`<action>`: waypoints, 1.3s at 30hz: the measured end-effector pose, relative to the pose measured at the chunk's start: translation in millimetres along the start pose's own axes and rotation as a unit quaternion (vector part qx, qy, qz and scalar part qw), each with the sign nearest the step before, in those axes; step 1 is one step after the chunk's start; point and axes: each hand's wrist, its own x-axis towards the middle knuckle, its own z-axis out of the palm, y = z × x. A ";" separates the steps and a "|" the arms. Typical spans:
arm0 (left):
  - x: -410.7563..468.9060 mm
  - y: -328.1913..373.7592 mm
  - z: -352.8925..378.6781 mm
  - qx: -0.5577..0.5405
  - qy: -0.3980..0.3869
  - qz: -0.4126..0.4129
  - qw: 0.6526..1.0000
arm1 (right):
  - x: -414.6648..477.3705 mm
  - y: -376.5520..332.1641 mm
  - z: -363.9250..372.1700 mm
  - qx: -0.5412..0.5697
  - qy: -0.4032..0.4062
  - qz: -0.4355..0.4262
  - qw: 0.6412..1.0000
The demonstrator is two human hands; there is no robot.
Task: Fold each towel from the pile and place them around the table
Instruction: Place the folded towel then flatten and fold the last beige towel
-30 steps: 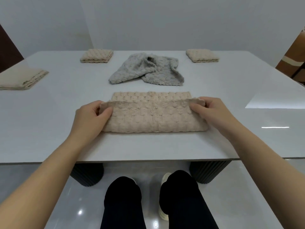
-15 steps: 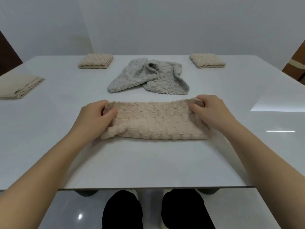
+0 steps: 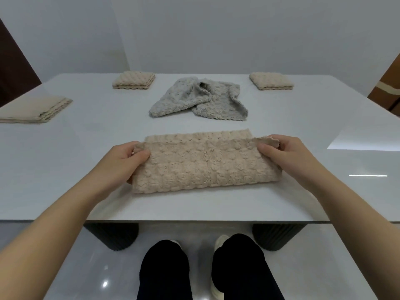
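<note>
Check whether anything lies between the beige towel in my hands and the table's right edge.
Nothing visible does. The left hand and right hand pinch the beige towel; the grey towel lies behind it and a folded towel sits far back, both off that path.

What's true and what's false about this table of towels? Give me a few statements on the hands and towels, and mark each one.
1. The left hand and the right hand each grip one end of the beige towel. True.
2. The grey towel is neatly folded. False: it lies crumpled mid-table, with no hand on it.
3. Three folded towels lie apart on the table: the far-left towel, the far-right towel and the left-edge towel. True.
4. The beige towel hangs in the air. False: it lies on the table, folded over on itself.
</note>
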 end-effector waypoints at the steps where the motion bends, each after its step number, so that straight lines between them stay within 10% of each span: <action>1: 6.2 1.1 0.7 0.018 0.017 -0.005 1.000 | 3.6 -2.4 1.7 -0.008 0.006 0.007 1.000; 21: 73.6 -17.4 29.3 0.448 0.224 0.060 0.864 | 94.3 11.0 40.0 -0.348 0.093 -0.006 0.933; 39: 121.3 -13.3 33.4 0.223 0.202 0.112 0.947 | 90.7 20.7 26.6 -0.326 0.169 -0.023 0.930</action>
